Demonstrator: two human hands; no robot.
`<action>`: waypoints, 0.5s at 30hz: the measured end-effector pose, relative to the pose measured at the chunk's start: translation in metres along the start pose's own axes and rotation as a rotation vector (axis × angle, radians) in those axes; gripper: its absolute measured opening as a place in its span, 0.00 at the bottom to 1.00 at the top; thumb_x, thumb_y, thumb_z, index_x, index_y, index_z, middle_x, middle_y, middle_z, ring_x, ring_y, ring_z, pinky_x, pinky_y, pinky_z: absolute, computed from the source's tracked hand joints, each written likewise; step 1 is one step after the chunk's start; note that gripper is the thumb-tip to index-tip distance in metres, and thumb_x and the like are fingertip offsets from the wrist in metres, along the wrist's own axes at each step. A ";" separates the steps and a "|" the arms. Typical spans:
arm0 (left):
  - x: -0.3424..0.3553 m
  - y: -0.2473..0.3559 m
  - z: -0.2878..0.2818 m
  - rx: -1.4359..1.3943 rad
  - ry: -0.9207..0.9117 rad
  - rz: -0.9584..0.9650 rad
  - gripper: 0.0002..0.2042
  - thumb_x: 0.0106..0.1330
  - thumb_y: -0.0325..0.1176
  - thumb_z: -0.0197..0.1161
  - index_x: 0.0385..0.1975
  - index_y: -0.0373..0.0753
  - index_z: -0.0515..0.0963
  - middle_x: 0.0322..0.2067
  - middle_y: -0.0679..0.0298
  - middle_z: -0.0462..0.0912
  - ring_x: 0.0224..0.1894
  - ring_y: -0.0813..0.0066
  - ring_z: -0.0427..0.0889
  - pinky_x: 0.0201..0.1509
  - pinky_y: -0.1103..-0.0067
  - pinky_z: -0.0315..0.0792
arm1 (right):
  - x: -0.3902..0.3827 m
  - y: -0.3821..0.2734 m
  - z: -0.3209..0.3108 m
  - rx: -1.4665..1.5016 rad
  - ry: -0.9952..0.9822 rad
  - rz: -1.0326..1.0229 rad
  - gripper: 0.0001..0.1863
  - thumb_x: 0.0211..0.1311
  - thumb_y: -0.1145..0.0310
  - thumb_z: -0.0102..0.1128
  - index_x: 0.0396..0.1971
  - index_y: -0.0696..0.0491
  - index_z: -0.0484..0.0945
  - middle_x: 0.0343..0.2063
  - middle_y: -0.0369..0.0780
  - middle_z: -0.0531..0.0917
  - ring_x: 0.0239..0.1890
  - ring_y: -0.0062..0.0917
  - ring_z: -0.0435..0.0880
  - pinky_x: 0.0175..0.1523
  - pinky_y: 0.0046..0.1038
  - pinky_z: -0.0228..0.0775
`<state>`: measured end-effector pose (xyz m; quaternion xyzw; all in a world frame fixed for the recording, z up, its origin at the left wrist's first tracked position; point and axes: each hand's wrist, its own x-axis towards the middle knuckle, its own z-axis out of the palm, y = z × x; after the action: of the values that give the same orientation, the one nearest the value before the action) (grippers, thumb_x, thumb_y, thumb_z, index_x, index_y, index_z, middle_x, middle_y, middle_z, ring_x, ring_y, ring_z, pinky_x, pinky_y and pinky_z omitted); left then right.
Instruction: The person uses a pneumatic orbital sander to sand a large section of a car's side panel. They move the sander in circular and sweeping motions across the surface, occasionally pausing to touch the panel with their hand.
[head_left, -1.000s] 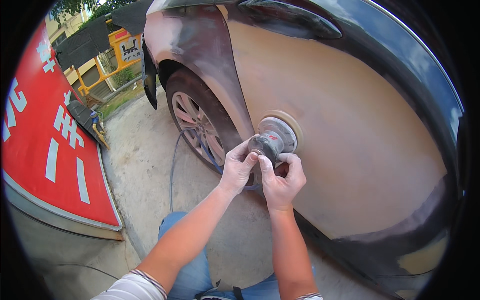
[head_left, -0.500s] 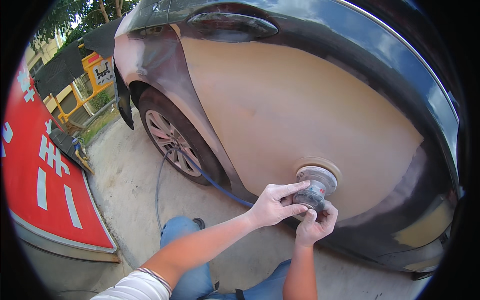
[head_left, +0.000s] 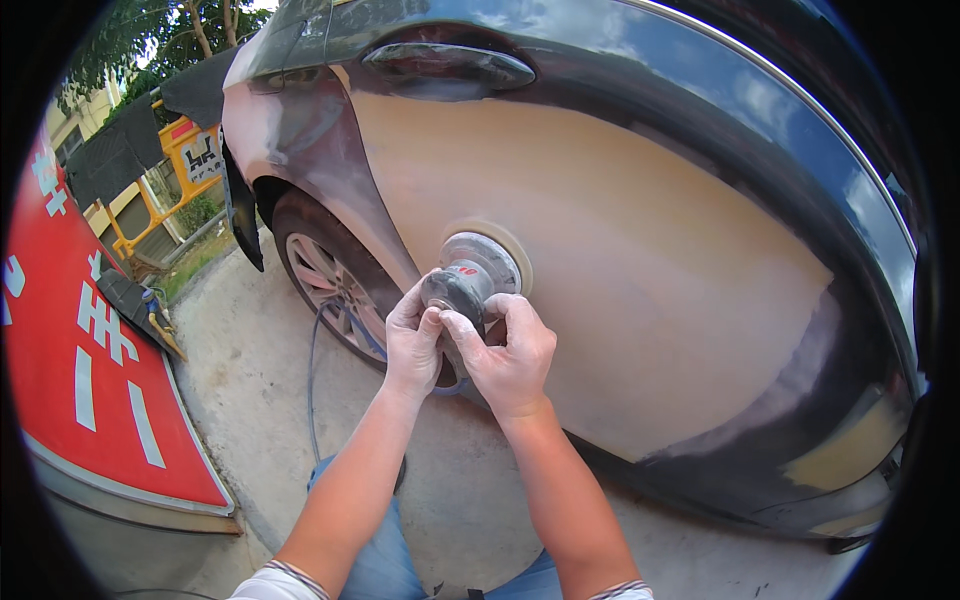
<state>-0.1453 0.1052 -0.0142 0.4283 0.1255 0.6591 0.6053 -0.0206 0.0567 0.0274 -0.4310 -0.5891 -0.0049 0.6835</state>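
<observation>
Both my hands grip a grey and black orbital sander, its round pad pressed against the car door. My left hand is closed around the sander's left side, and my right hand holds its right side, thumbs near each other. White dust coats my fingers. A broad tan filler patch covers most of the door, ringed by dull dark sanded paint. The sander sits near the patch's left part, close to the wheel. Part of the sander's body is hidden behind my fingers.
A blue hose loops from the ground past the wheel toward my hands. A red sign board stands at the left. Behind it are a yellow barrier and a dark draped cloth. The door handle juts out above the patch.
The sander and both hands have moved left and up across the door, from its lower right toward the wheel. My right hand has shifted up along the sander's side.
</observation>
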 end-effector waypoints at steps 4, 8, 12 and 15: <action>-0.018 -0.009 0.042 0.193 -0.129 -0.023 0.35 0.66 0.42 0.81 0.70 0.33 0.76 0.40 0.69 0.86 0.38 0.84 0.81 0.44 0.82 0.78 | -0.018 0.001 -0.058 0.009 0.068 0.138 0.20 0.52 0.68 0.88 0.33 0.57 0.80 0.25 0.37 0.83 0.22 0.17 0.80 0.26 0.22 0.71; -0.046 -0.025 0.109 0.405 -0.459 0.014 0.30 0.65 0.32 0.81 0.68 0.36 0.81 0.28 0.74 0.77 0.26 0.87 0.65 0.31 0.83 0.66 | -0.051 0.001 -0.135 0.099 0.344 0.172 0.24 0.63 0.62 0.82 0.44 0.58 0.75 0.36 0.38 0.84 0.37 0.19 0.83 0.41 0.22 0.77; -0.043 -0.020 0.125 0.371 -0.476 -0.003 0.29 0.65 0.31 0.81 0.67 0.36 0.81 0.26 0.72 0.73 0.26 0.88 0.64 0.30 0.83 0.65 | -0.045 -0.001 -0.139 0.176 0.370 0.151 0.25 0.67 0.59 0.80 0.46 0.58 0.73 0.38 0.39 0.82 0.40 0.21 0.82 0.47 0.24 0.77; -0.017 0.000 0.091 0.304 -0.337 -0.046 0.29 0.67 0.34 0.81 0.67 0.34 0.81 0.28 0.76 0.74 0.28 0.88 0.63 0.33 0.85 0.63 | -0.018 -0.002 -0.096 0.158 0.249 0.101 0.23 0.63 0.64 0.83 0.42 0.57 0.74 0.32 0.36 0.82 0.31 0.13 0.77 0.32 0.17 0.69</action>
<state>-0.0815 0.0577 0.0334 0.6155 0.1306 0.5378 0.5611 0.0498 -0.0102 0.0206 -0.4012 -0.4759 0.0226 0.7823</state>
